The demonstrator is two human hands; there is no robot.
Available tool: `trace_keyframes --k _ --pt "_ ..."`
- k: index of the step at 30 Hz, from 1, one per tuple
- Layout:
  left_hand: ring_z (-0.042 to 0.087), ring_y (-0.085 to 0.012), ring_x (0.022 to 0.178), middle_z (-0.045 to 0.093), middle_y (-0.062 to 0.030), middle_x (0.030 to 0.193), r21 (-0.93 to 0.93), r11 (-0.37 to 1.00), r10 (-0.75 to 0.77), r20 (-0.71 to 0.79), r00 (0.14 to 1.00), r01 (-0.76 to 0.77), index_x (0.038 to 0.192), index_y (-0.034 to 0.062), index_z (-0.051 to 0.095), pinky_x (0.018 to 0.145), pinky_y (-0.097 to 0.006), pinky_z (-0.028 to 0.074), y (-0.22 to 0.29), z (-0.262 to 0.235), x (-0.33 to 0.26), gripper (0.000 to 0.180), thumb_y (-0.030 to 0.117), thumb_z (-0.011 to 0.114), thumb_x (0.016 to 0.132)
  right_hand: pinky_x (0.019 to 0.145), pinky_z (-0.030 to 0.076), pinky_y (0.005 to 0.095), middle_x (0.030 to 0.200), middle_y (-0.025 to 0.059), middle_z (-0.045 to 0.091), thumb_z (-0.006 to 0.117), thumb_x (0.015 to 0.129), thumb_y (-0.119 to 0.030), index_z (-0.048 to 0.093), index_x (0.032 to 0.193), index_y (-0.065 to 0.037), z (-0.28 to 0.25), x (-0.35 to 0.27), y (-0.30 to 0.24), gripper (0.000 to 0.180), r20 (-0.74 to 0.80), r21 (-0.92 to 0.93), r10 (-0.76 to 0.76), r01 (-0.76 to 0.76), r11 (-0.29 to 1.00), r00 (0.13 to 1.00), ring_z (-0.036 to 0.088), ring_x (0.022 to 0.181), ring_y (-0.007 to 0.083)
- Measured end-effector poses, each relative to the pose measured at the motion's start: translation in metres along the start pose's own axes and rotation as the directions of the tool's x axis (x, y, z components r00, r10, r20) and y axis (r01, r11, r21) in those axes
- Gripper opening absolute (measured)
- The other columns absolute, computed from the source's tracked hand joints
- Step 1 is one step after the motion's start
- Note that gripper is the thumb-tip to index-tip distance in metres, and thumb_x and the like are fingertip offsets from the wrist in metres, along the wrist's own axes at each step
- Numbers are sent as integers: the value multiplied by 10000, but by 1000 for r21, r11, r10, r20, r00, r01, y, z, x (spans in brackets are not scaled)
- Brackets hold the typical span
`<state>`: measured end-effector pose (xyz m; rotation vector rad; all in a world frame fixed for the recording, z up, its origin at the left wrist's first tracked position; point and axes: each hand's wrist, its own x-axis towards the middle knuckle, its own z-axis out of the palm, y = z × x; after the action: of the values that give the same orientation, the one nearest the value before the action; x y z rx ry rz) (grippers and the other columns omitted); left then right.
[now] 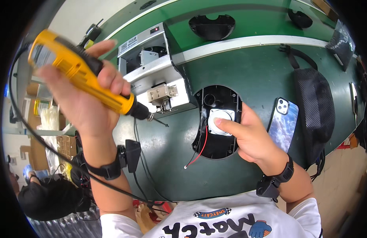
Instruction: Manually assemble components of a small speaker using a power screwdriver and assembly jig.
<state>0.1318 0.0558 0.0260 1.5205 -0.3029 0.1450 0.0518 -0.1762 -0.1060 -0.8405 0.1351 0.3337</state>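
My left hand is wrapped round a yellow and black electric screwdriver, raised at a tilt over the bench's left side. Its bit points down to the right, with a small dark screw-like tip at the end. My right hand grips the right edge of a rounded black plastic shell lying on the bench. Its thumb presses on a square-framed white and silver speaker seated in the shell. From the speaker a red and a black wire run to a small white connector over the shell's left edge.
A metal screw feeder stands behind the shell's left side. To the right lie a phone and a black mesh case. More black shells sit on the green surface at the back. The screwdriver's cord loops past my left forearm.
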Motion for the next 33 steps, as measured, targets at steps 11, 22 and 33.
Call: trace_keyframes --k 11,22,33 --pt "512 -88 600 508 44 678 -362 930 193 352 916 -57 954 95 467 599 -264 443 39 36 -43 265 342 561 952 865 520 288 1076 55 677 689 865 -12 572 1225 2 -6 5 5 379 -40 -121 -11 6 993 999 649 955 121" --pt "543 -155 567 555 3 655 -104 993 -17 361 932 58 1038 73 521 573 -338 472 23 77 -48 882 881 571 686 852 528 302 1061 96 649 674 854 -41 516 1235 64 0 5 6 426 -13 -124 -32 30 992 999 632 936 142" --pt "550 -172 581 570 -28 665 -293 956 59 262 963 21 1060 33 547 589 -348 481 0 67 -53 960 910 546 668 816 525 287 1045 93 662 665 861 -30 534 1229 63 1 4 4 402 -44 -158 -24 17 987 999 629 900 132"
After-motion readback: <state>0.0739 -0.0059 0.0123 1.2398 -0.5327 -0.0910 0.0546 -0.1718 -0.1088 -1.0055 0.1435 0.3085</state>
